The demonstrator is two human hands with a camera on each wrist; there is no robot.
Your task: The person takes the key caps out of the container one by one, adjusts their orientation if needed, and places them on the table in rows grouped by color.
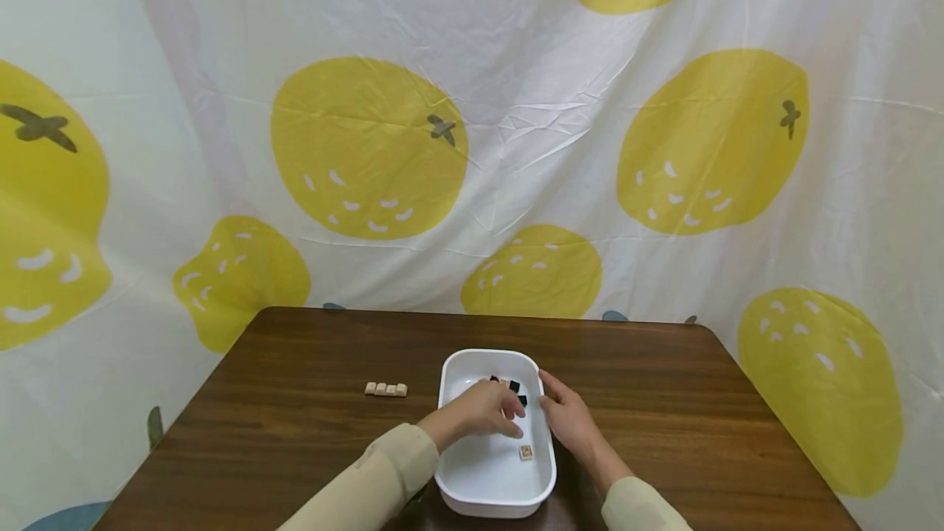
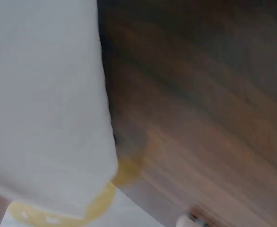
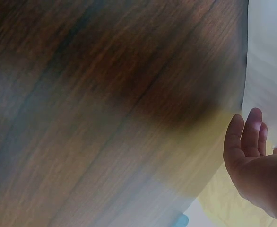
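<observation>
A white rectangular tray (image 1: 492,492) stands lengthwise on the table. My left hand (image 1: 478,412) reaches over it from the left, its thumb and index finger apart and nothing visible between them. Beyond that hand, several small dark and light tiles (image 1: 515,386) lie in the tray's far half, partly hidden by the hand. One beige tile with a marking (image 1: 525,452) lies separately in the near half. My right hand (image 1: 571,420) rests against the tray's right side, fingers fairly straight. In the right wrist view its fingers (image 3: 251,130) appear beside the tray's white wall.
To the left of the tray, a short row of beige tiles (image 1: 386,389) sits on the brown wooden table (image 1: 310,433). Behind the table hangs a white cloth (image 1: 516,146) printed with yellow fruit. Most of the left wrist view is table and a large pale surface.
</observation>
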